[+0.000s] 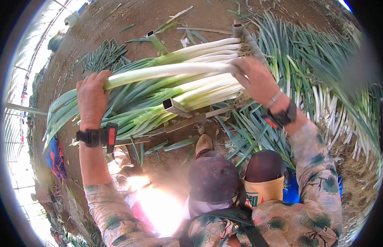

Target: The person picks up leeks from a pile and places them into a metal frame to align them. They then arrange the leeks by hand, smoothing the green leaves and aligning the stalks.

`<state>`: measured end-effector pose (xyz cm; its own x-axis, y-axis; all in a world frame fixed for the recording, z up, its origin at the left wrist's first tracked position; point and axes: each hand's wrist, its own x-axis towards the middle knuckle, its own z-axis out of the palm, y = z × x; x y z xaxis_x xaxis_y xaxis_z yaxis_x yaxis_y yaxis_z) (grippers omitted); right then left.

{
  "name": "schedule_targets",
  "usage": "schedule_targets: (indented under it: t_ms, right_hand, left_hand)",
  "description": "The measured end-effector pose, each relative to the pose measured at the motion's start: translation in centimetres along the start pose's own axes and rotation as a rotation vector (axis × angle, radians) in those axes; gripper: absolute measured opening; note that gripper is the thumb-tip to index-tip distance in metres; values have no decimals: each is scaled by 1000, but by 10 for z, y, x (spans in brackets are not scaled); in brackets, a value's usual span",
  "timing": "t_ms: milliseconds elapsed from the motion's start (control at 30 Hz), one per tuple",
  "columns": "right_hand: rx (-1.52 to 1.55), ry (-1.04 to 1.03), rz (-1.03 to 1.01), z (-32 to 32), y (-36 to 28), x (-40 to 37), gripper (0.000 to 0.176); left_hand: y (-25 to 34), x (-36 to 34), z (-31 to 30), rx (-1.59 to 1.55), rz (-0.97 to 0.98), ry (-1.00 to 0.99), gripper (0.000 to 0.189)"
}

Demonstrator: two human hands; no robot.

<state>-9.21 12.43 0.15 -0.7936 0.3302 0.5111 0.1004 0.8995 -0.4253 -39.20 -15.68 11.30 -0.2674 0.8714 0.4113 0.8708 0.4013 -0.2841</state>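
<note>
My left hand (92, 96) is closed around the green part of a long green onion (171, 70). The root end of its white shaft is in my right hand (256, 78), whose fingers are closed over it. The onion is stretched level between both hands, and its leaves hang down to the left. Below it, a pile of green onions (204, 91) lies in a metal rack (179, 108) with square-tube posts, white ends to the right. My right hand hides some of the roots.
Loose green onions (323, 61) lie heaped on the right. Another leafy pile (103, 55) is at the back left. Cut leaves litter the soil (191, 18). A blue and red cloth bundle (56, 158) sits at the left. My knees (214, 177) are below the rack.
</note>
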Motion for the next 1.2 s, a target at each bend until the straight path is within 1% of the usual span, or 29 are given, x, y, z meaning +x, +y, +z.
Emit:
schedule_targets:
  t_ms: [33,133,233,300,333,367,400,467,533,567,633,667,700,767,800,833,867,900,933,967,1033,1067,1100,1167,1200]
  right_hand:
    - [-68,33,-63,13,9,17,24]
    - [-319,-29,-16,41,30,60,19]
    - [-406,-149,94,74,70,87,17]
    - [-488,-254,284,106,108,94,19]
    - [-528,-307,376,117,122,96,20]
    - [-512,-347,364,122,128,99,21]
    - [-498,-391,355,123,130,103,21]
    - [-518,-522,353,123,132,105,21]
    - [-485,-578,339,123,137,101,24]
    - [-468,-600,330,122,139,98,25]
    - [-465,-646,234,128,144,87,21]
    - [-490,-664,197,136,148,86,20]
    - [-525,-682,176,135,151,87,19]
    - [-389,-704,228,136,153,87,20]
    - [-298,-717,287,117,133,94,22]
    - [-312,-742,348,104,120,99,22]
    - [-312,-794,389,119,139,102,27]
    - [-281,-824,476,96,125,108,35]
    - [-281,-872,502,82,116,114,37]
    - [-269,-927,520,70,109,113,40]
    - [-85,-638,416,42,95,88,37]
    - [11,-496,354,30,87,74,36]
    - [165,-311,309,6,74,52,35]
    - [357,-133,263,-26,62,4,34]
    - [348,-81,314,-44,57,-23,32]
  left_hand:
    - [-5,0,10,8,-22,-8,35]
    - [-19,10,52,-3,-75,-37,38]
    - [-20,27,115,-94,-101,-52,42]
    - [-9,34,161,-160,-126,-32,42]
    - [-7,29,187,-286,-163,-61,39]
    - [-4,24,214,-414,-200,-91,37]
    - [4,24,225,-548,-236,-124,35]
    - [10,16,235,-588,-258,-186,28]
    - [11,13,228,-590,-253,-244,20]
    - [11,13,228,-567,-251,-234,20]
    - [15,12,233,-538,-227,-240,20]
    - [17,15,230,-456,-235,-294,21]
    - [15,15,239,-385,-224,-302,22]
    - [6,19,266,-276,-186,-295,27]
    - [0,19,277,-255,-152,-267,28]
    - [3,30,264,-344,-203,-434,28]
    - [-6,27,276,-428,-139,-320,26]
    - [-7,30,272,-455,-153,-320,26]
    - [1,38,254,-469,-214,-363,30]
    - [2,42,249,-528,-216,-373,31]
    - [-2,49,244,-633,-254,-411,35]
    - [-2,53,240,-649,-236,-337,36]
    - [0,58,232,-660,-218,-265,36]
    - [14,73,203,-743,-202,-113,37]
    - [39,83,168,-815,-198,-48,36]
